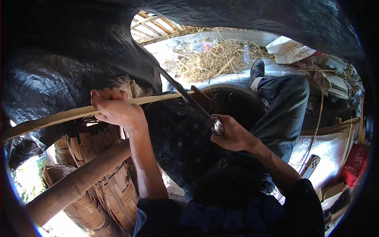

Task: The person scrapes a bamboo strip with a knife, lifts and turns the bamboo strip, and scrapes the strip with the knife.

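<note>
My left hand (118,106) is closed round a long pale bamboo strip (59,118), which runs from the far left edge toward the middle. My right hand (233,134) is closed on the shiny metal handle of a long knife (179,87). The dark, narrow blade slants up and to the left from that fist. It crosses the strip near its right end; whether the edge touches the strip, I cannot tell. A dark patterned cloth (183,138) covers my lap below the strip.
Black plastic sheeting (71,47) hangs across the top and left. A thick bamboo pole (79,183) slants past woven baskets (106,205) at lower left. Beyond my boot (257,70) lie straw-like shavings (205,59) and a plastic bottle (246,53). A phone (310,166) and red bag (355,165) are at right.
</note>
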### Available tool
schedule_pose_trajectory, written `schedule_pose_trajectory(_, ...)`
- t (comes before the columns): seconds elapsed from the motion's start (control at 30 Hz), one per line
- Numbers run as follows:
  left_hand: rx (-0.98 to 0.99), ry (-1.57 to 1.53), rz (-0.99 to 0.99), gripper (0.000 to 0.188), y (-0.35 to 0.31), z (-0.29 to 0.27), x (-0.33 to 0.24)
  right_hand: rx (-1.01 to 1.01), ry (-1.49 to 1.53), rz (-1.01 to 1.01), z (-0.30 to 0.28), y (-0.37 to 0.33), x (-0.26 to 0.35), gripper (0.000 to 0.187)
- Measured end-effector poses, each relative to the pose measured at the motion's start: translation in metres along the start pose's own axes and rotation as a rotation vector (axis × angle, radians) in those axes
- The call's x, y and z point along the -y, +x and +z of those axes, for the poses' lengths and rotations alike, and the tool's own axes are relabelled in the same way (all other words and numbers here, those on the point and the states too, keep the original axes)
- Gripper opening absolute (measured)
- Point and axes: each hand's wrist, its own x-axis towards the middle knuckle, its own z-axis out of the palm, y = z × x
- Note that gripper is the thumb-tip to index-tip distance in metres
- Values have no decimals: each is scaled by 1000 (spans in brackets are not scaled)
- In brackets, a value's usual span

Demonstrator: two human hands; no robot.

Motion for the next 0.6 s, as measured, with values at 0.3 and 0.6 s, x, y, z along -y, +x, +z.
schedule_pose_trajectory(0.3,99,45,40,41,-1,-6,6,177,-83,229,4,14,-10,21)
schedule_pose_trajectory(0.6,118,30,64,39,-2,3,7,178,-147,296,13,13,-41,19)
